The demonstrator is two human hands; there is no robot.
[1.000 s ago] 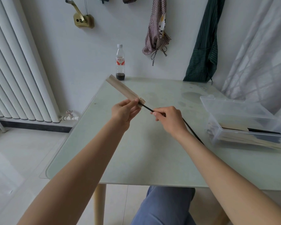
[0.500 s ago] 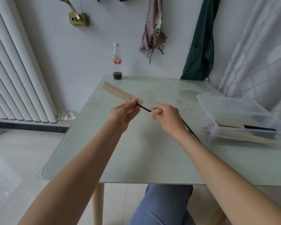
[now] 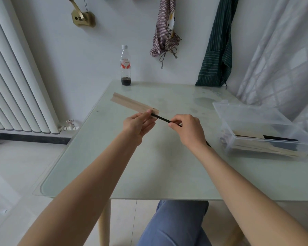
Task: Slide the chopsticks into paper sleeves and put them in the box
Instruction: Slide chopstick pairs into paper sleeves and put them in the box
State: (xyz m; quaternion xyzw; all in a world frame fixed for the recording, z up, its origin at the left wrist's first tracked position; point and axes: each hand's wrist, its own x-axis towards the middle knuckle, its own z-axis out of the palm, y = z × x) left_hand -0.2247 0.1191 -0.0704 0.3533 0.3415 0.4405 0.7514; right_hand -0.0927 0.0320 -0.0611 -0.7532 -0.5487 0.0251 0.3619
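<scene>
Mid-insertion on this pair. Left hand [image 3: 139, 124] pinches the open end of the paper sleeve [image 3: 132, 104], thumb and fingers curled onto it; the rest of the sleeve runs away from the fingertips toward the far-left of the table. Right hand [image 3: 187, 129] pinches the black chopsticks [image 3: 163, 119] between thumb and forefinger. The tips are at or just inside the sleeve mouth, right at the left fingertips; a short stretch of shaft shows between the two hands, and the tail end pokes out behind the right wrist.

Judgement: most of the length is not yet sleeved. Left to do: push fully in, then drop it in the box.

Clear plastic box [image 3: 256, 121], lid off, sits to the right of the right hand, with sleeved pairs already lying in it, so earlier rounds look done. Can't tell whether unsleeved stock remains.

Around: glass table [image 3: 149, 174], a near-empty bottle [image 3: 126, 65] beyond the fingers at the far edge. Nothing lies between the hands and the box.
</scene>
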